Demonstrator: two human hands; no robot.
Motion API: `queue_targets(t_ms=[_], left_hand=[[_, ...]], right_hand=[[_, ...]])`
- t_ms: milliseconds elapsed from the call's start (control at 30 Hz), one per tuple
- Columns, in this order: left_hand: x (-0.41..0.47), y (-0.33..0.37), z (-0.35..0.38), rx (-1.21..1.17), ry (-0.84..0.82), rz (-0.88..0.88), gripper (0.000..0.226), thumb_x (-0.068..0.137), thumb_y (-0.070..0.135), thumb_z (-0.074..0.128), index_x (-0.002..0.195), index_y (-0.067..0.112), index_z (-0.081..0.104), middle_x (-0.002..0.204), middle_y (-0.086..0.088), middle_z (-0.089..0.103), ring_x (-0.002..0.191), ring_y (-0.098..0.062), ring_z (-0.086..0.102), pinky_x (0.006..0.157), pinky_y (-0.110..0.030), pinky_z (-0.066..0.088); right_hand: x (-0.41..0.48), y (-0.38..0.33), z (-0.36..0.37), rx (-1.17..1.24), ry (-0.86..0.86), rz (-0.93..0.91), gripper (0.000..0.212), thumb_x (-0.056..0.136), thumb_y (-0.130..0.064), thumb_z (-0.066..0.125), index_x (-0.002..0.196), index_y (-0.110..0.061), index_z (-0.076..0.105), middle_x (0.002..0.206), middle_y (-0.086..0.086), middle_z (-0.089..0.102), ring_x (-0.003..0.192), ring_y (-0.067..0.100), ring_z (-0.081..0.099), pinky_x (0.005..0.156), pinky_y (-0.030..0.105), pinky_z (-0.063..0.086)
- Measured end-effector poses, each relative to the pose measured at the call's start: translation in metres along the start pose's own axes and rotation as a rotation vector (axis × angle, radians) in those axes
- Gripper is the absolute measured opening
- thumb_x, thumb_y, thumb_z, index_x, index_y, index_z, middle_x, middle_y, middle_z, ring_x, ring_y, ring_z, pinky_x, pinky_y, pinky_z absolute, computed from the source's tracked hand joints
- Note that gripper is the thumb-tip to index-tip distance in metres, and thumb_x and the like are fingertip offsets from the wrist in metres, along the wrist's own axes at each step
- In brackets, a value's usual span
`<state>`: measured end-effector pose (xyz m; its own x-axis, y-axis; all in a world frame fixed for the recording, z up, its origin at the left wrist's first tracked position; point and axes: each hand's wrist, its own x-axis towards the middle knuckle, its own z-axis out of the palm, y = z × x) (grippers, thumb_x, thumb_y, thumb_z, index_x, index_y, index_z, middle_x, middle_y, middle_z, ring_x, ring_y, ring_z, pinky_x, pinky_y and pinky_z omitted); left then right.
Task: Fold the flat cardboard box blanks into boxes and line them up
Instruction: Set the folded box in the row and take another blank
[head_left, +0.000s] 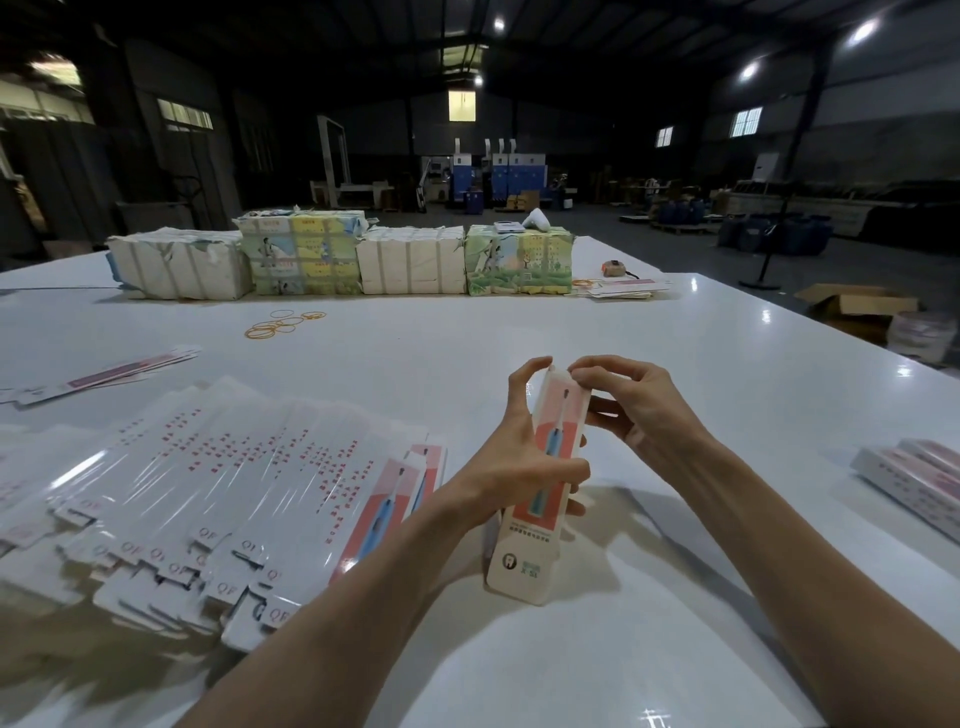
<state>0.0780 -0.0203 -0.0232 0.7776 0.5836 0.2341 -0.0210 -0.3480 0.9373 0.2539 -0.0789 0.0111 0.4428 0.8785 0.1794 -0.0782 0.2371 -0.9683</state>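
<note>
A long narrow box (540, 512), cream with a red panel and a blue toothbrush picture, stands tilted above the white table (571, 343). My left hand (511, 462) grips its middle, fingers wrapped around the far side. My right hand (631, 402) pinches the flap at the box's far top end. A fanned pile of flat box blanks (223, 493) with red print lies on the table to the left. Finished boxes (914, 475) lie side by side at the right edge.
Several wrapped bundles of paper stock (337, 254) form a row across the far side of the table. Loose rubber bands (280, 325) lie in front of them. More flat blanks (104, 374) rest at far left, a thin stack (623, 287) at far right.
</note>
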Motion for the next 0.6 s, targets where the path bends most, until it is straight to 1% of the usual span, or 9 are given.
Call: queue_targets(t_ms=[67, 133, 233, 300, 367, 400, 500, 600], left_hand=[[0.000, -0.001, 0.001, -0.007, 0.005, 0.011, 0.112, 0.080, 0.017, 0.087, 0.146, 0.066, 0.011, 0.128, 0.007, 0.049, 0.108, -0.024, 0.069, 0.068, -0.031, 0.064], [0.001, -0.003, 0.001, -0.025, 0.011, -0.002, 0.109, 0.080, 0.016, 0.086, 0.145, 0.065, 0.014, 0.126, 0.004, 0.051, 0.106, -0.025, 0.070, 0.069, -0.033, 0.065], [0.003, -0.004, 0.000, -0.056, 0.046, -0.064, 0.105, 0.077, 0.017, 0.086, 0.139, 0.067, 0.019, 0.120, 0.000, 0.056, 0.100, -0.027, 0.072, 0.069, -0.034, 0.065], [0.005, -0.005, -0.002, -0.087, 0.077, -0.090, 0.101, 0.074, 0.017, 0.086, 0.135, 0.067, 0.021, 0.117, 0.001, 0.061, 0.096, -0.021, 0.076, 0.068, -0.033, 0.064], [0.007, -0.007, -0.005, -0.158, 0.090, -0.099, 0.099, 0.074, 0.013, 0.085, 0.133, 0.065, 0.024, 0.116, -0.004, 0.062, 0.095, -0.010, 0.075, 0.067, -0.033, 0.064], [0.007, -0.008, -0.006, -0.193, 0.094, -0.103, 0.099, 0.073, 0.010, 0.085, 0.131, 0.065, 0.025, 0.117, -0.007, 0.062, 0.095, -0.008, 0.075, 0.067, -0.034, 0.064], [0.008, -0.007, -0.007, -0.237, 0.103, -0.102, 0.099, 0.074, 0.006, 0.084, 0.126, 0.069, 0.029, 0.119, -0.013, 0.059, 0.095, -0.012, 0.076, 0.070, -0.039, 0.065], [0.007, -0.009, -0.005, -0.237, 0.099, -0.108, 0.096, 0.074, 0.008, 0.084, 0.124, 0.069, 0.029, 0.119, -0.014, 0.059, 0.095, -0.017, 0.077, 0.073, -0.042, 0.066]], right_hand=[[0.000, -0.001, -0.001, -0.011, -0.022, -0.008, 0.015, 0.096, -0.014, 0.072, 0.101, -0.001, 0.078, 0.097, 0.013, 0.077, 0.095, 0.033, 0.077, 0.070, 0.040, 0.063], [-0.001, -0.002, -0.001, -0.030, -0.035, -0.023, 0.015, 0.097, -0.014, 0.070, 0.103, -0.002, 0.079, 0.099, 0.015, 0.077, 0.098, 0.033, 0.076, 0.072, 0.041, 0.063], [-0.002, -0.001, 0.000, -0.023, -0.069, -0.028, 0.018, 0.098, -0.015, 0.069, 0.107, -0.003, 0.078, 0.105, 0.016, 0.077, 0.102, 0.033, 0.075, 0.075, 0.040, 0.063], [-0.003, -0.001, 0.002, -0.015, -0.112, -0.017, 0.021, 0.100, -0.018, 0.067, 0.112, -0.004, 0.078, 0.110, 0.015, 0.077, 0.106, 0.032, 0.075, 0.078, 0.039, 0.063], [-0.006, 0.002, 0.006, -0.059, -0.161, -0.037, 0.024, 0.100, -0.017, 0.066, 0.119, -0.005, 0.075, 0.116, 0.012, 0.076, 0.108, 0.029, 0.074, 0.083, 0.037, 0.063], [-0.007, 0.004, 0.008, -0.085, -0.168, -0.056, 0.025, 0.100, -0.015, 0.068, 0.123, -0.006, 0.073, 0.118, 0.010, 0.076, 0.109, 0.028, 0.074, 0.085, 0.037, 0.063], [-0.010, 0.008, 0.013, -0.156, -0.124, -0.121, 0.026, 0.098, -0.015, 0.070, 0.123, -0.008, 0.072, 0.117, 0.007, 0.077, 0.108, 0.026, 0.075, 0.088, 0.038, 0.063], [-0.010, 0.008, 0.012, -0.174, -0.122, -0.124, 0.023, 0.098, -0.011, 0.069, 0.119, -0.004, 0.073, 0.114, 0.010, 0.077, 0.106, 0.029, 0.075, 0.089, 0.040, 0.063]])
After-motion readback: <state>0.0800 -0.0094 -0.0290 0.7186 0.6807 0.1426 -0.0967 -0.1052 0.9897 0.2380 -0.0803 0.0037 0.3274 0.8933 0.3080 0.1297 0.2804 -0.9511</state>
